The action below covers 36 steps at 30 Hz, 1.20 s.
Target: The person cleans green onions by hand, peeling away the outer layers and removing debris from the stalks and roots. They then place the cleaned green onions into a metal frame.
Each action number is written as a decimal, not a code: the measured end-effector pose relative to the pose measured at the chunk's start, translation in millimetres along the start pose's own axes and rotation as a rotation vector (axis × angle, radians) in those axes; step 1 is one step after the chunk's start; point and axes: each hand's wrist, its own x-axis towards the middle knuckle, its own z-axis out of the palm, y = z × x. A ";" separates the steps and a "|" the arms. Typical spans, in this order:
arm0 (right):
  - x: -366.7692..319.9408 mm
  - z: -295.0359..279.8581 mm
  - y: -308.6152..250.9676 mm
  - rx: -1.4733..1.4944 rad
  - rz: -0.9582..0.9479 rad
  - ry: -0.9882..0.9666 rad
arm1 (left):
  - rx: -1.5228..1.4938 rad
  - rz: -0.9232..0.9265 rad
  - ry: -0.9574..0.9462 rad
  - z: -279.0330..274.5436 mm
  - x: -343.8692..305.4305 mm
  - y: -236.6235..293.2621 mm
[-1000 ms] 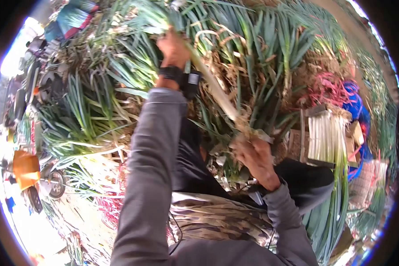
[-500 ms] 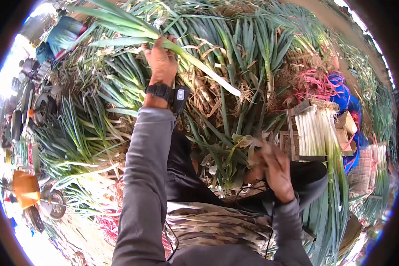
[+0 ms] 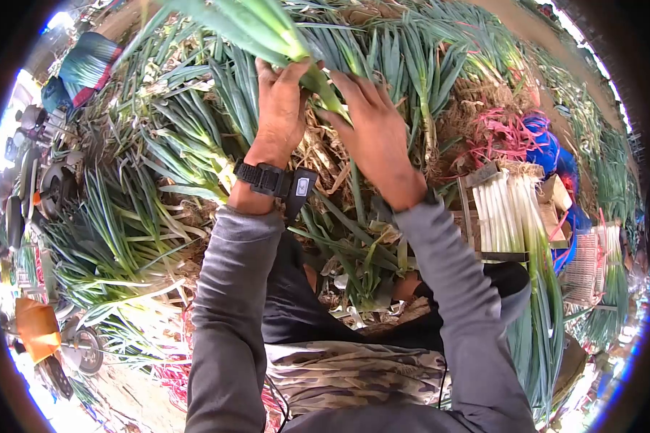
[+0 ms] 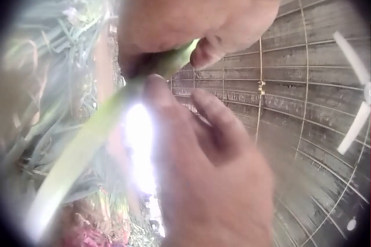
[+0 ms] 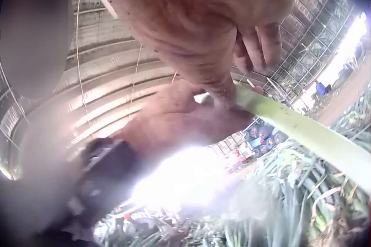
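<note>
In the head view my left hand (image 3: 282,108) grips a leek (image 3: 267,36) where the green leaves meet the stalk. Those leaves fan out beyond the hand at the top of the view. Close beside it, my right hand (image 3: 375,137) reaches to the stalk with fingers mostly extended. The right wrist view has the right thumb (image 5: 223,88) at the stalk (image 5: 313,131), while the other fingers stand off from it. Seen from the left wrist, the pale stalk (image 4: 75,154) slants down left from under the left hand (image 4: 203,9), and right fingertips (image 4: 157,88) overlap it.
Piles of leeks (image 3: 123,216) lie ahead and left. At right, trimmed leeks (image 3: 502,209) lie in a wooden rack (image 3: 466,213), near pink ties (image 3: 498,133) and a blue bag (image 3: 542,144). A motorbike wheel (image 3: 87,350) shows at far left.
The right hand was at the leek's root end, pulled back toward the lap, then rose to the stalk beside the left hand. The left hand keeps its grip; the leek has turned.
</note>
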 end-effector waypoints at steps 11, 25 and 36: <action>-7.5 -4.9 30.9 0.936 0.502 -0.121 | -0.353 -0.245 -0.220 20.0 -11.9 -37.2; -34.8 -82.2 14.7 1.315 0.766 0.123 | -0.239 -0.057 -0.008 -23.3 19.6 -23.9; -208.6 -24.0 45.1 0.267 0.695 -0.954 | -0.134 -0.041 0.101 -39.0 17.1 4.8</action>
